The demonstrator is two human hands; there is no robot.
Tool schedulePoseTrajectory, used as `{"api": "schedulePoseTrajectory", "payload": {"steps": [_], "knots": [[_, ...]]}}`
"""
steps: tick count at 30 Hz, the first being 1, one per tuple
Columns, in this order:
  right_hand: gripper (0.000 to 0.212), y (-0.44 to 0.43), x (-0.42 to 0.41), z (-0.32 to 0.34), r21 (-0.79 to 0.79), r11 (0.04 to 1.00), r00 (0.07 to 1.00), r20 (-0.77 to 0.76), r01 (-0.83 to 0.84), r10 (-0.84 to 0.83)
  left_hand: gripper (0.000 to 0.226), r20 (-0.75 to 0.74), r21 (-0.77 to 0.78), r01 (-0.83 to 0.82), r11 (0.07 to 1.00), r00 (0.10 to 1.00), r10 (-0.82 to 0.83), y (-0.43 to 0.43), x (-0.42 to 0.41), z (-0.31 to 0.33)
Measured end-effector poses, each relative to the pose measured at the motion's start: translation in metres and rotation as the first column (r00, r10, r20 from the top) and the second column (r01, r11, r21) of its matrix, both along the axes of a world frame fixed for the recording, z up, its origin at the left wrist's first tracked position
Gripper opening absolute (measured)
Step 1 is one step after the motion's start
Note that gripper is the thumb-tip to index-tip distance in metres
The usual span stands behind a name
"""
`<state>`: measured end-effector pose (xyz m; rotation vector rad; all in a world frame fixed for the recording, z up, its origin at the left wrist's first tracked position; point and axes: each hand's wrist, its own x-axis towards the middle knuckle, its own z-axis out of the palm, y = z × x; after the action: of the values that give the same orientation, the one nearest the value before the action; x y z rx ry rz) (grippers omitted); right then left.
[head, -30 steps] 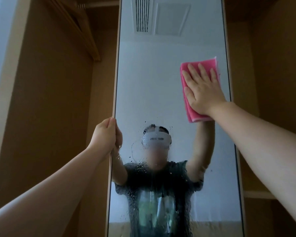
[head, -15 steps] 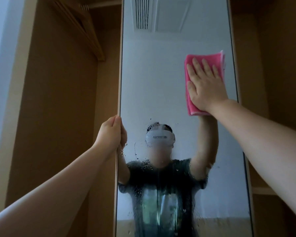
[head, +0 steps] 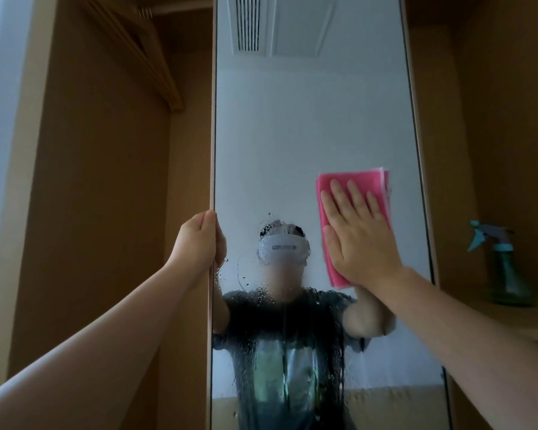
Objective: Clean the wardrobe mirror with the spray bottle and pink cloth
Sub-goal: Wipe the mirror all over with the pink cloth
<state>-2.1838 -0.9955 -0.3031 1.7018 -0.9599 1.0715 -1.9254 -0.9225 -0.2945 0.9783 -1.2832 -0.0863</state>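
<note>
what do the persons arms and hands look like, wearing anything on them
The left forearm and right forearm are bare to the frame edge: no sleeves, gloves, watch or bracelets show. The left hand and right hand carry no visible rings. The tall wardrobe mirror reflects a dark short-sleeved T-shirt with a pale print.

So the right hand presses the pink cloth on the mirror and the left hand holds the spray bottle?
No: the head view shows the left hand gripping the mirror by its edge; the spray bottle stands on the shelf. Rest correct.

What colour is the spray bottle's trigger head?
Teal; the spray bottle shows best in the head view.
</note>
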Motion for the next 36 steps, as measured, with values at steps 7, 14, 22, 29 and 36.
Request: {"api": "schedulePoseTrajectory", "payload": {"steps": [7, 14, 22, 29, 36], "knots": [[0.057, -0.003, 0.006, -0.036, -0.001, 1.000, 0.999, -0.038, -0.007, 0.007, 0.051, -0.018, 0.003, -0.008, 1.000, 1.000, 0.008, 0.002, -0.002, -0.001], [0.058, 0.004, 0.008, -0.009, -0.026, 1.000, 0.997, -0.079, -0.015, 0.013, 0.047, -0.026, 0.019, -0.001, 1.000, 1.000, 0.001, 0.004, -0.003, -0.001], [0.062, 0.011, 0.022, 0.058, -0.020, 1.000, 0.996, -0.094, -0.015, 0.013, 0.044, -0.017, 0.041, -0.007, 0.999, 1.000, 0.008, 0.006, -0.003, 0.001], [0.067, 0.008, 0.040, 0.123, -0.013, 1.000, 1.000, -0.014, 0.011, -0.011, 0.048, -0.019, 0.030, -0.001, 1.000, 1.000, 0.002, 0.003, -0.003, 0.000], [0.066, 0.008, 0.053, 0.150, -0.027, 1.000, 0.999, 0.037, -0.006, 0.007, 0.048, -0.030, 0.026, 0.011, 1.000, 1.000, -0.010, 0.002, -0.001, 0.000]]}}
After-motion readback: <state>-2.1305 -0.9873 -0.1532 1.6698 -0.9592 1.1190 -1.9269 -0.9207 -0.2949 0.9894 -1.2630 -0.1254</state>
